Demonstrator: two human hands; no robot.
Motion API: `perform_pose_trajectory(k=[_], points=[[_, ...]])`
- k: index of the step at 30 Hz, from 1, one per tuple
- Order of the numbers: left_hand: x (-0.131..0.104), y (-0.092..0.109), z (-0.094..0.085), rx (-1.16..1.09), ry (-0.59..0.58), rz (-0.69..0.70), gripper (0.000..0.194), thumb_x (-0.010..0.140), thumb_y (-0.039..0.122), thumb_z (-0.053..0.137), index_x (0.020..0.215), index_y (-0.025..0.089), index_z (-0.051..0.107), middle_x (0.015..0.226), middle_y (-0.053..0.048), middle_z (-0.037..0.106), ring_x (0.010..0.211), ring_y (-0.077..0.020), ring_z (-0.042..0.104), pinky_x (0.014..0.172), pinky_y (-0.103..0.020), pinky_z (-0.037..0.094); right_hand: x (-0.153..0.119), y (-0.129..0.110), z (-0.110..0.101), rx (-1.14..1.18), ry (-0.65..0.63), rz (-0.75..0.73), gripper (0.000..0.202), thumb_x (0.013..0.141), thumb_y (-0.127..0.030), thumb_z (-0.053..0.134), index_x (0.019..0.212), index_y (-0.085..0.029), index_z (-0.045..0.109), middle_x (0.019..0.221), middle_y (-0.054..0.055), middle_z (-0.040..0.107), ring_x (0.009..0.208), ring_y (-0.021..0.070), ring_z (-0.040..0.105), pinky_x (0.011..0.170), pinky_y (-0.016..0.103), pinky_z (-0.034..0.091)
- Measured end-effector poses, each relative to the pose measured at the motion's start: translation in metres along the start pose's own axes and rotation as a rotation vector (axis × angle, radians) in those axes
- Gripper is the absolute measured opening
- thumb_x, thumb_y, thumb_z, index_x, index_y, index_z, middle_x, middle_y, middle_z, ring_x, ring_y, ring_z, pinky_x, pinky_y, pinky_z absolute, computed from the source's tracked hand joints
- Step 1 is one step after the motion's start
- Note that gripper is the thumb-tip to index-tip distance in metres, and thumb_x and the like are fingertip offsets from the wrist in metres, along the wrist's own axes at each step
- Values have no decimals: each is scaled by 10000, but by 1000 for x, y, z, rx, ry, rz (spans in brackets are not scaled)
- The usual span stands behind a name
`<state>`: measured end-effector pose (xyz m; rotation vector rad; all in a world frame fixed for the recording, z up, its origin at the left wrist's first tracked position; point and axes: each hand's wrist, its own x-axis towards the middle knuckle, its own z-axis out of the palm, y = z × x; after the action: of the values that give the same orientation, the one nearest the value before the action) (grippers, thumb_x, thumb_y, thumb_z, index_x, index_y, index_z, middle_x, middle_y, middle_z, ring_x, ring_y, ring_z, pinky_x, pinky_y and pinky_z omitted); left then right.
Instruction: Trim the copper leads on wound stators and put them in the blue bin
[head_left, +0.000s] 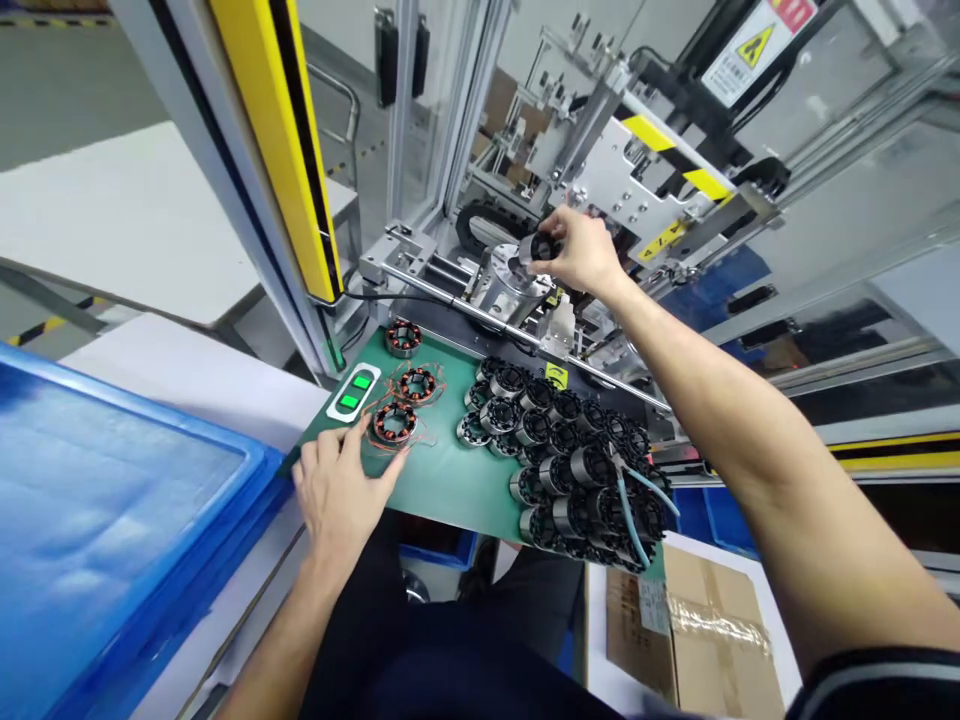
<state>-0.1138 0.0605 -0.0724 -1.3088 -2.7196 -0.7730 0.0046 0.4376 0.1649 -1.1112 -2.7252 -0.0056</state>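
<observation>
Right hand [577,250] pinched metal core [530,248], fixture [504,291] near its fingertips, alignment likely needed; left hand [341,490] spread wide beside wound ring [381,424].

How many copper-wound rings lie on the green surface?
3: the back ring by the machine, the middle ring, and the front ring at the left hand.

Green tabletop [457,492], white button panel [353,391] at left, three wound rings [405,349] beside it, dark cores [574,466] crowded at right
</observation>
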Motion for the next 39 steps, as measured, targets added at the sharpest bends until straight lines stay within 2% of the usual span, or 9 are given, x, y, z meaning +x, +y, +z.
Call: perform_pose_trajectory(k=[3,9,16,19,22,25,28,32,39], points=[[10,5,5,62,22,-13,723,933,742,634,1436,222,655,1119,-148,650,1075,-369,561,893,-446,367,9,0,8,-14,-78,-14,690,810,-415,903,1336,-42,658,1217,153,745,1160,257,679,1080,437,490],[10,-2,15,22,114,38,680,855,825,675,1216,254,751,1095,-112,674,1035,-332,580,894,-430,353,26,2,2,-61,-186,-70,665,666,-383,988,1270,-204,775,1131,39,775,1087,276,727,1066,465,536],[10,-2,12,6,110,82,683,809,819,726,1149,227,738,1174,-114,696,1066,-335,585,941,-428,371,59,24,0,-61,-351,-178,686,721,-539,936,1298,-206,773,1135,52,769,1075,271,730,1100,499,545],[11,1,10,5,111,90,639,865,800,683,1250,293,745,1202,-98,697,1061,-332,577,927,-433,360,44,23,14,-95,-302,-212,778,807,-633,832,1413,-163,699,1396,134,694,1302,364,647,1213,594,454],[11,0,12,-16,108,74,658,845,824,687,1191,267,754,1196,-105,705,1070,-335,583,948,-441,365,10,12,42,-80,-229,-185,1018,925,-672,642,1671,-48,342,1730,245,338,1603,439,324,1311,660,279],[10,-2,15,-25,85,61,699,803,835,718,1109,206,730,1203,-125,715,1091,-345,594,979,-447,376,-17,1,71,-40,-176,-119,1069,974,-662,518,1708,0,111,1802,249,68,1681,410,75,1346,642,170],[10,-3,16,-4,71,52,732,816,807,721,1210,191,712,1239,-140,711,1110,-365,593,964,-455,382,-21,-3,84,-35,-215,-89,1034,966,-623,523,1709,-21,129,1806,229,79,1684,397,69,1354,632,130],[12,-3,15,-18,73,74,683,886,765,674,1342,258,707,1268,-133,700,1118,-375,595,928,-454,380,-11,1,75,-11,-271,-112,1062,910,-588,604,1714,-50,165,1807,209,103,1682,392,106,1348,632,172],[7,-7,24,-261,179,-49,646,776,569,839,1275,201,662,1251,-125,744,1129,-356,664,1033,-448,437,-30,-23,63,6,-137,-51,860,1051,-601,350,1702,-53,226,1795,200,178,1679,343,162,1346,607,175]])
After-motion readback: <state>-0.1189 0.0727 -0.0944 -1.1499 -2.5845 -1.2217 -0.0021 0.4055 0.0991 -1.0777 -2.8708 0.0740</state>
